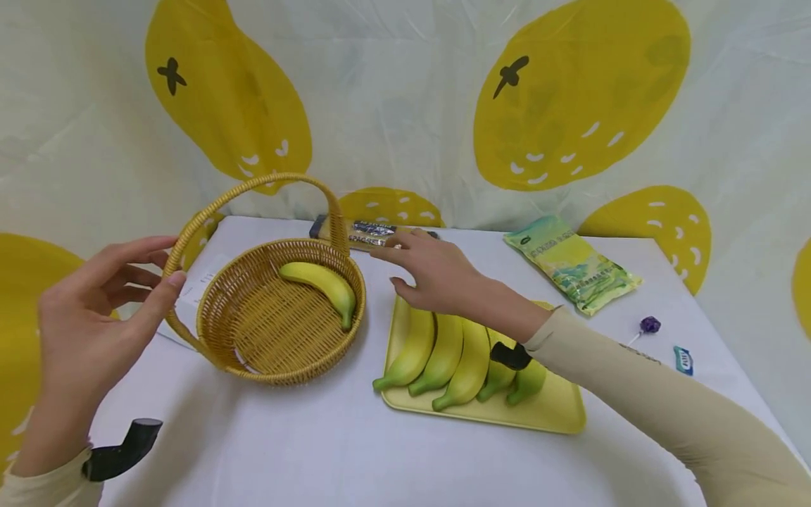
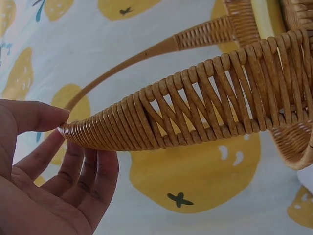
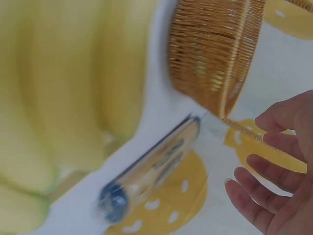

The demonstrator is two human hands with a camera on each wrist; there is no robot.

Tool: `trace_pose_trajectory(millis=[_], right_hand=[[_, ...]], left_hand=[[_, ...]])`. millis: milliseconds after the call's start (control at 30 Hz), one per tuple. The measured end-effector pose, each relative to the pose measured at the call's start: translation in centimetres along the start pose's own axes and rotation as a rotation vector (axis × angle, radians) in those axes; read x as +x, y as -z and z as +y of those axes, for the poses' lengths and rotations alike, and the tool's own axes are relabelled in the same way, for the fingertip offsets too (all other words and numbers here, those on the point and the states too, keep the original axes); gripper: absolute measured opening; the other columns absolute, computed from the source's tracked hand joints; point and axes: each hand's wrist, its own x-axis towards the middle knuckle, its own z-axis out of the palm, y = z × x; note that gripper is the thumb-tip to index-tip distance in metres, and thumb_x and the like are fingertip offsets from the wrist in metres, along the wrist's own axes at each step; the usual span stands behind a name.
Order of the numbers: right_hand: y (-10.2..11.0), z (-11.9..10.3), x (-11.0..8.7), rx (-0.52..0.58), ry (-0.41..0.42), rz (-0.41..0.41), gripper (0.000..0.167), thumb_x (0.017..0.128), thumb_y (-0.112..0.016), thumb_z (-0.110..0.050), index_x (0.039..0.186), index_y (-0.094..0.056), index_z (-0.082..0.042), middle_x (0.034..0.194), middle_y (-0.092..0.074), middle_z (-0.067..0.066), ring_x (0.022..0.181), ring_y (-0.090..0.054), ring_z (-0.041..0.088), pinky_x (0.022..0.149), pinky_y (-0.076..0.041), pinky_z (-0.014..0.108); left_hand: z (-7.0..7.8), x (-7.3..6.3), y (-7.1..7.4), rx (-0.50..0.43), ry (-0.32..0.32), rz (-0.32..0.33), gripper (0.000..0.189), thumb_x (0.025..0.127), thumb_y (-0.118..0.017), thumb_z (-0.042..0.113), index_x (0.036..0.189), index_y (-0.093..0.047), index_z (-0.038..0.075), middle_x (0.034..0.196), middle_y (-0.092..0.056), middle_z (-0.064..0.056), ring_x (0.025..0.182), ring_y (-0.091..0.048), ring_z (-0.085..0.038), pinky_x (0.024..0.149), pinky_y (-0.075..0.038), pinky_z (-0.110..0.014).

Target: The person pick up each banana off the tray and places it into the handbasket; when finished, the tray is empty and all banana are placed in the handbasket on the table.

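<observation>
At the left, a round wicker basket point(image 1: 279, 331) with a tall arched handle point(image 2: 127, 120) holds one banana point(image 1: 323, 285) against its right inner side. The thumb and fingers of my left hand point(image 1: 104, 306) pinch this handle on its left side. My right hand point(image 1: 437, 274) hovers past the far left corner of a yellow tray point(image 1: 545, 415), its fingers loosely bent around nothing. Several bananas point(image 1: 465, 359) lie side by side on the tray, partly hidden by my right forearm. In the right wrist view, the right hand point(image 3: 283, 181) is apart from basket and bananas.
Behind the right hand lies a spaghetti pack point(image 1: 374, 231) along the table's back edge. A green and yellow bag point(image 1: 573, 264) lies back right, with a purple lollipop point(image 1: 649, 324) and a small blue packet point(image 1: 683, 360) nearer. A fruit-print curtain point(image 1: 393, 105) hangs behind the white table point(image 1: 304, 443).
</observation>
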Motion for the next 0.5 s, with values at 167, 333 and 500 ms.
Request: trace_pose_trajectory(millis=[167, 333, 500], right_hand=[[0.1, 1.4, -3.9, 0.026, -0.070, 0.036, 0.049, 0.097, -0.070, -0.015, 0.145, -0.067, -0.018, 0.135, -0.063, 0.007, 0.113, -0.060, 0.028, 0.055, -0.052, 0.036], [0.1, 2.3, -7.1, 0.017, -0.130, 0.045, 0.050, 0.095, -0.070, -0.013, 0.146, -0.067, -0.017, 0.136, -0.063, 0.010, 0.114, -0.060, 0.032, 0.059, -0.052, 0.037], [-0.3, 3.3, -10.5, 0.003, -0.191, 0.070, 0.050, 0.094, -0.071, -0.013, 0.143, -0.068, -0.015, 0.133, -0.064, 0.012, 0.112, -0.060, 0.033, 0.065, -0.055, 0.040]], left_hand=[[-0.3, 0.1, 0.0, 0.004, 0.000, -0.009, 0.043, 0.085, -0.078, -0.014, 0.128, -0.073, -0.005, 0.118, -0.072, -0.021, 0.083, -0.065, -0.014, 0.079, -0.055, -0.012], [0.1, 0.0, 0.1, 0.025, 0.046, -0.009, 0.044, 0.086, -0.078, -0.013, 0.129, -0.073, -0.004, 0.120, -0.072, -0.020, 0.084, -0.064, -0.015, 0.080, -0.055, -0.012], [0.3, -0.1, 0.0, 0.035, 0.049, -0.011, 0.043, 0.087, -0.077, -0.013, 0.129, -0.073, -0.004, 0.121, -0.071, -0.020, 0.085, -0.065, -0.015, 0.080, -0.055, -0.012]])
